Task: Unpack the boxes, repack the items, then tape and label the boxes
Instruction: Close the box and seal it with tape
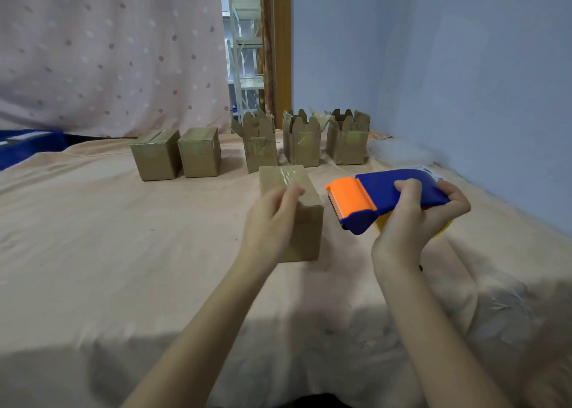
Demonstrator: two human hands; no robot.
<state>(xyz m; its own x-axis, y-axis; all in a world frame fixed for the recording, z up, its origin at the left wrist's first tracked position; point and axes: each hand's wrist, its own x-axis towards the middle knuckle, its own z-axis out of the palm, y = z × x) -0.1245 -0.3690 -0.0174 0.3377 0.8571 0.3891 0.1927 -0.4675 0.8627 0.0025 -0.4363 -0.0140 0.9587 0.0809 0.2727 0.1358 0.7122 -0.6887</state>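
**both hands at the near box, tape dispenser held**

two bare forearms are seen entering from the bottom edge, over a peach sheet spread across the work surface. the left hand is placed against the near left side of the closest cardboard box, with its fingers curled at the box's top edge; a loose end of clear tape appears to be pinched there, but blur prevents this from being confirmed. clear tape is seen running along the closed top of this box.

the right hand is wrapped around a blue and orange tape dispenser, with fingers over its blue body and the thumb at the far end. the dispenser is held above the sheet, just beside the right side of the closest box and apart from it, its orange head pointed left toward the box.

further back, two closed boxes are set side by side, left of centre. to their right, three open boxes are lined up in a row with flaps raised upright and old tape visible on their sides. a white label sheet is partly visible behind the dispenser.

a spotted pink curtain is hung behind the sheet at left, and a pale blue wall is at right.
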